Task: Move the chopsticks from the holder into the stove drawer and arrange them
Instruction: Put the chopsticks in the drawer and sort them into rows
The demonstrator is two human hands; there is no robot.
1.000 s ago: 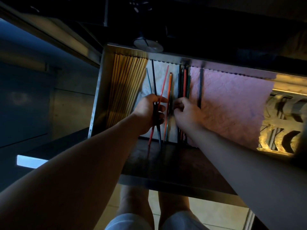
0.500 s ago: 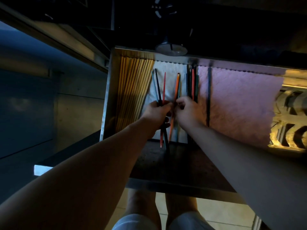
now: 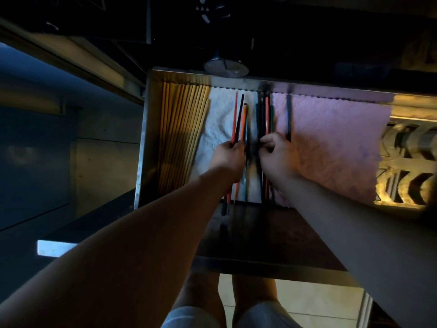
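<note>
The steel stove drawer (image 3: 141,147) stands pulled out below me. A row of wooden chopsticks (image 3: 182,131) lies along its left side. On a white cloth (image 3: 218,119) in the middle, my left hand (image 3: 228,159) grips a bunch of coloured chopsticks (image 3: 239,119), red, black and orange, fanned away from me. My right hand (image 3: 275,153) pinches dark, red and green chopsticks (image 3: 266,114) at the seam between the white cloth and a pink cloth (image 3: 331,147). One dark chopstick (image 3: 288,117) lies alone on the pink cloth. The holder is out of sight.
A round knob (image 3: 225,67) sits on the stove front just above the drawer's back wall. A patterned gold metal grille (image 3: 406,164) fills the drawer's right end. The drawer's dark front panel (image 3: 260,237) lies under my forearms, with my legs and tiled floor below.
My left hand has gathered its red, black and orange chopsticks closer together and slid left. My right hand has moved apart from it onto the dark bunch. The view has shifted.
</note>
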